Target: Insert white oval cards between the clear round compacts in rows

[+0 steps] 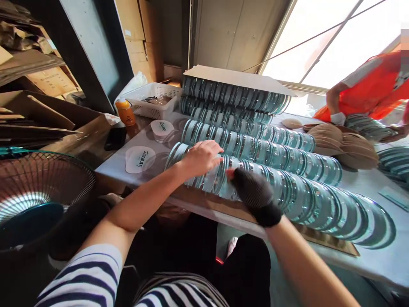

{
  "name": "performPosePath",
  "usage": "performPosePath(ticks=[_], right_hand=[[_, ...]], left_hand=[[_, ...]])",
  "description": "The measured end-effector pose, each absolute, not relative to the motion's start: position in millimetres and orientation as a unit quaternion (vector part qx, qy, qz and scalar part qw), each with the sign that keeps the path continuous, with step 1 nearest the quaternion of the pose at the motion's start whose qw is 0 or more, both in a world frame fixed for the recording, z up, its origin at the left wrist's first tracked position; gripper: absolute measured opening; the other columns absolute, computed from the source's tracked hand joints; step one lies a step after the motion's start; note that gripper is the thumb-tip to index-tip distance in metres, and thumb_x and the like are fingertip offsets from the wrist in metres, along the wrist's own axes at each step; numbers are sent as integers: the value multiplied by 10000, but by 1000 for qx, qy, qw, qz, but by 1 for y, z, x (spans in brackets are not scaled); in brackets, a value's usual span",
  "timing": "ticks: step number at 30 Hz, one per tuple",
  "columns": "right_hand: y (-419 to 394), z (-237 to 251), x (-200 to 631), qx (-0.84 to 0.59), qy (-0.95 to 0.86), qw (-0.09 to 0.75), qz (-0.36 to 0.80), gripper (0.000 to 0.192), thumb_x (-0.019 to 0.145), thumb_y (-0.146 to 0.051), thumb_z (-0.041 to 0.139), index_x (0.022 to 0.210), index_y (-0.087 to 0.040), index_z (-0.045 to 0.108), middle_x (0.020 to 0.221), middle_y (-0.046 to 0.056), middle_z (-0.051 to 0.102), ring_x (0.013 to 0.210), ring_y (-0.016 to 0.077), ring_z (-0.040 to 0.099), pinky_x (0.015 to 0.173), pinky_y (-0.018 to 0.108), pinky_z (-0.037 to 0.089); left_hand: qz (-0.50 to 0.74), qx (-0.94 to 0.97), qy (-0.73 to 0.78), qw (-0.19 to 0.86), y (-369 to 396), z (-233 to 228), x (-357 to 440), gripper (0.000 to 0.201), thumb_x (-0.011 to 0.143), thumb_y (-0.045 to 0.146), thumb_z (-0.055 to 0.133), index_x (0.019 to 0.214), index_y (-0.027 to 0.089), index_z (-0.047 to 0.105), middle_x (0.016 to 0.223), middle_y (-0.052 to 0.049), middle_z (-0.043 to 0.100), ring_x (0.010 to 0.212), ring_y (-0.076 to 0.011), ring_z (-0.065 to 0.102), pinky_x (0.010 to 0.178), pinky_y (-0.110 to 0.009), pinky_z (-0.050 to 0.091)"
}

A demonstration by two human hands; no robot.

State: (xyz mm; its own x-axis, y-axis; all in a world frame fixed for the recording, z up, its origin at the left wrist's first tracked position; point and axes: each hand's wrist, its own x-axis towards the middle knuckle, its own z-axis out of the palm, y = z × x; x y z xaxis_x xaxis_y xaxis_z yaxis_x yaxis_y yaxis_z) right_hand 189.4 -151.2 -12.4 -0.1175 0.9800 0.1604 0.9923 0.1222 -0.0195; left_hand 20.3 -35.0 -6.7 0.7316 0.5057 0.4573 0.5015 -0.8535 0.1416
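My left hand (203, 158), bare, lies over the near row of round glass discs (303, 200), its fingers reaching to the right across the disc edges. Its fingers are stretched out and slightly apart, and I see nothing held in them. My right hand (254, 189) wears a black glove with bare fingertips. It is beside the front of the same row, a little right of my left hand. Motion blurs its fingers, so any grip there is unclear. The discs stand on edge, packed side by side, on a brown board (329, 238).
More disc rows (262, 147) stand behind, one under a cardboard sheet (236, 79). White printed cards (140, 159), an orange bottle (125, 112) and a white basket (153, 111) are left. A co-worker in orange (367, 91) handles discs by brown pads (358, 151). A fan (41, 192) stands left.
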Motion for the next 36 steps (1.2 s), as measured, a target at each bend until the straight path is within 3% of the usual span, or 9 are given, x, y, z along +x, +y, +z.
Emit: performPosePath(ticks=[2, 5, 9, 19, 24, 28, 31, 34, 36], right_hand=[[-118, 20, 215, -722, -686, 62, -65, 384, 968, -323, 402, 1240, -217, 652, 1131, 112, 714, 979, 261, 690, 800, 335, 504], [-62, 42, 237, -701, -710, -51, 42, 373, 839, -235, 592, 1195, -184, 690, 1129, 93, 720, 989, 231, 680, 796, 270, 494], [-16, 34, 241, -603, -775, -103, 160, 421, 708, -108, 626, 1117, -132, 722, 966, 37, 752, 863, 163, 668, 725, 201, 486], [-85, 34, 233, -595, -794, 39, 113, 165, 719, -136, 601, 825, -140, 727, 778, 47, 724, 715, 162, 655, 671, 218, 451], [-175, -33, 181, -638, -767, -58, 24, 303, 886, -205, 468, 1058, -197, 718, 1045, 137, 723, 786, 226, 688, 634, 291, 495], [-211, -89, 165, -642, -763, -68, -7, 432, 960, -205, 321, 1147, -282, 703, 1180, 116, 696, 1004, 273, 680, 793, 376, 553], [-213, -73, 188, -660, -751, 11, -8, 387, 975, -317, 364, 1104, -280, 726, 1075, 95, 735, 919, 266, 700, 763, 353, 552], [-191, -19, 231, -722, -674, 130, -85, 395, 983, -332, 378, 1209, -218, 681, 1088, 110, 730, 906, 234, 703, 757, 298, 517], [-161, 13, 259, -751, -646, 96, -97, 404, 949, -348, 454, 1275, -199, 641, 1102, 120, 724, 946, 253, 695, 771, 303, 502]], left_hand=[[245, 940, 239, 1, -40, -8, 29, 365, 958, 405, 502, 1230, 177, 588, 1279, -88, 617, 1275, -232, 507, 1051, -375, 404], [203, 948, 246, 6, -45, -13, 40, 409, 947, 458, 506, 1210, 159, 596, 1184, -89, 659, 1120, -248, 609, 960, -390, 457], [205, 945, 253, 9, -45, -18, 41, 409, 935, 486, 515, 1173, 168, 614, 1102, -75, 680, 1028, -247, 641, 911, -386, 468], [216, 935, 275, 59, -41, -19, 42, 338, 975, 432, 455, 1186, 227, 621, 1210, -25, 669, 1096, -212, 627, 949, -365, 434], [208, 933, 286, 64, -39, -20, 43, 339, 967, 416, 474, 1207, 229, 624, 1243, -26, 661, 1110, -211, 625, 973, -363, 425], [197, 936, 285, 61, -41, -16, 40, 344, 971, 403, 472, 1217, 210, 613, 1243, -32, 663, 1103, -220, 630, 977, -368, 433], [209, 940, 265, 49, -50, -10, 43, 355, 969, 357, 485, 1261, 178, 575, 1304, -70, 624, 1177, -217, 596, 996, -360, 437], [243, 945, 217, 37, -62, -7, 57, 427, 966, 356, 498, 1345, 160, 508, 1393, -106, 559, 1316, -210, 491, 1071, -363, 392], [242, 949, 202, 29, -70, -8, 71, 444, 961, 377, 507, 1353, 167, 506, 1396, -112, 557, 1338, -218, 466, 1088, -378, 375]])
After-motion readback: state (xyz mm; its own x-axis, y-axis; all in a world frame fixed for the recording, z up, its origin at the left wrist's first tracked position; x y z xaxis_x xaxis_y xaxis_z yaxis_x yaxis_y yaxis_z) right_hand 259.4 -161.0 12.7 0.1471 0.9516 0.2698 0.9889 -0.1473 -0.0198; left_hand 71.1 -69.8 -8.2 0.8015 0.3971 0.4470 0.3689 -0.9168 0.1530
